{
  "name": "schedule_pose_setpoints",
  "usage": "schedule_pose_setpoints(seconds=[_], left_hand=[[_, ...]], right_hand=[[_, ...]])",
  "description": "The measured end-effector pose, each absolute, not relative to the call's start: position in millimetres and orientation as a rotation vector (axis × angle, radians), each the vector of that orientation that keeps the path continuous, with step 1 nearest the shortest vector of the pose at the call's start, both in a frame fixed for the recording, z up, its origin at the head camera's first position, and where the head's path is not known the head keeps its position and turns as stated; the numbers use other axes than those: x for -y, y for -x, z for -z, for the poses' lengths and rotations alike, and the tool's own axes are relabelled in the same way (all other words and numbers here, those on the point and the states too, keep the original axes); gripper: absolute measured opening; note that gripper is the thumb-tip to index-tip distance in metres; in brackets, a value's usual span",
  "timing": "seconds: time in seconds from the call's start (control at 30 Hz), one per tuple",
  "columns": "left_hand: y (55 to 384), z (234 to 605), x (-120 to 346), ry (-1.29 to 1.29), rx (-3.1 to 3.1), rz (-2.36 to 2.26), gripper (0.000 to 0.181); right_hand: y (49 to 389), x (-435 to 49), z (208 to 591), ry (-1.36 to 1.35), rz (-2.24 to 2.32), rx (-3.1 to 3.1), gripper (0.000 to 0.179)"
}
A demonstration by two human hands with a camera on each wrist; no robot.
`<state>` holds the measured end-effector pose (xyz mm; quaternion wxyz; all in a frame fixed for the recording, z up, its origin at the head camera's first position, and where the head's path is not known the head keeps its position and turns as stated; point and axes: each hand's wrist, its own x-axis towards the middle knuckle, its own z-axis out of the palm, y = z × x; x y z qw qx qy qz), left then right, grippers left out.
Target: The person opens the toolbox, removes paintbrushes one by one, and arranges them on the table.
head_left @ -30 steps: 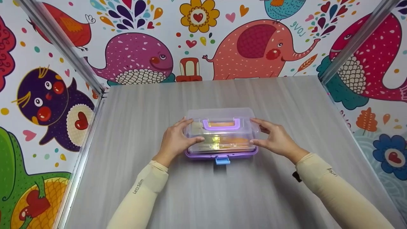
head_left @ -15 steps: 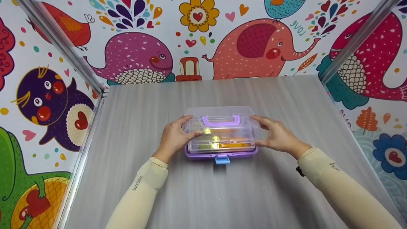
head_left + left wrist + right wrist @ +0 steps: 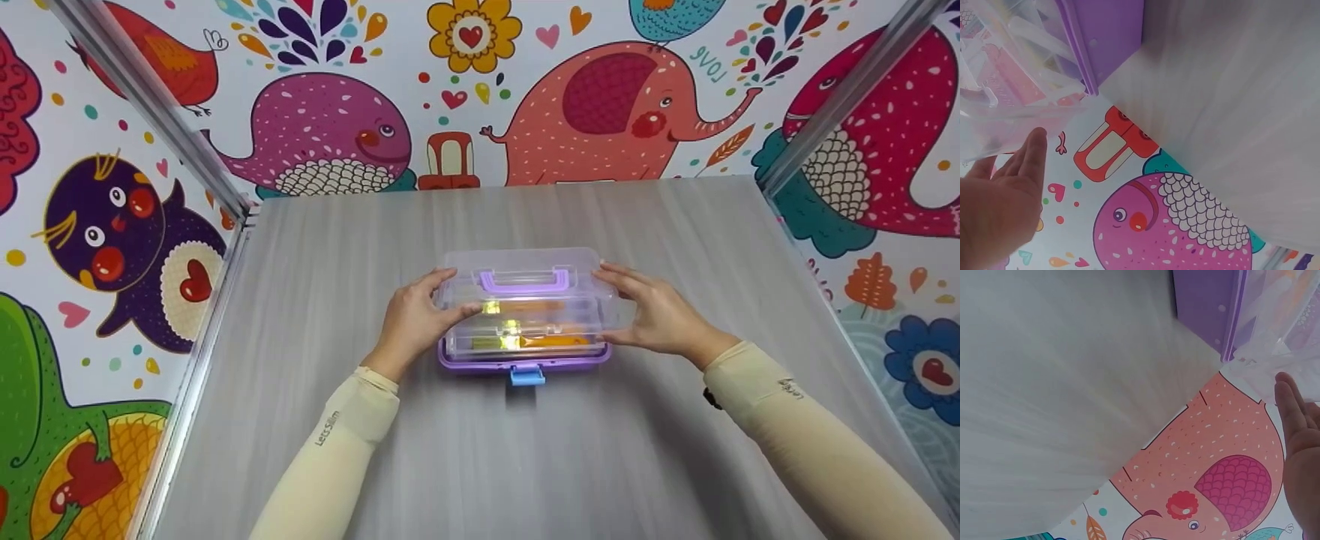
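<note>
A storage box with a purple base (image 3: 450, 365) sits mid-table, its blue front latch (image 3: 527, 376) hanging unfastened. Its clear lid (image 3: 525, 259), with a purple handle (image 3: 525, 282), is tilted up and back from the base. My left hand (image 3: 414, 319) grips the lid's left end, thumb over the front and fingers toward the back edge. At the right end my right hand (image 3: 664, 315) grips the same lid between thumb and fingers. Through the clear plastic show an orange item (image 3: 555, 340) and shiny yellow pieces (image 3: 511, 342). In the left wrist view, fingertips (image 3: 1039, 138) lie against the lid.
The box stands on a grey wood-grain table (image 3: 337, 247). Walls printed with cartoon animals, including an elephant (image 3: 600, 120), rise behind and at both sides. Metal frame posts (image 3: 165, 120) stand at the corners.
The lid has tipped farther back, its handle moving away from me, and more of the orange and yellow contents shows. Both hands have risen slightly with it. The base has stayed put.
</note>
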<state>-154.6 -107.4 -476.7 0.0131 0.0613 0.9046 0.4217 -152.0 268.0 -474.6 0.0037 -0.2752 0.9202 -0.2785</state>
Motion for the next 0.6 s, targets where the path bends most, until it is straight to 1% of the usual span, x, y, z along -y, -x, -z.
schedule_pose_setpoints(seconds=[0.17,0.33,0.43,0.53,0.6], left_hand=[[154.1,487.7,124.0,-0.235,-2.579,-1.571,0.098],[145.9,515.9,146.1,-0.338,-2.368,-1.803,0.108],[137.5,534.8,153.5,-0.332,-2.365,-1.747,0.110],[129.8,549.5,154.3,-0.320,-2.428,-1.576,0.109],[125.8,556.2,151.9,-0.315,-2.473,-1.458,0.111]], right_hand=[[153.3,-270.3,473.7,0.868,0.884,-2.870,0.090],[153.9,-269.7,472.6,0.865,0.884,-2.859,0.090],[153.8,-269.5,471.8,0.847,0.871,-2.861,0.091],[153.9,-269.7,470.4,0.831,0.867,-2.861,0.091],[154.3,-269.6,469.4,0.830,0.870,-2.858,0.092]])
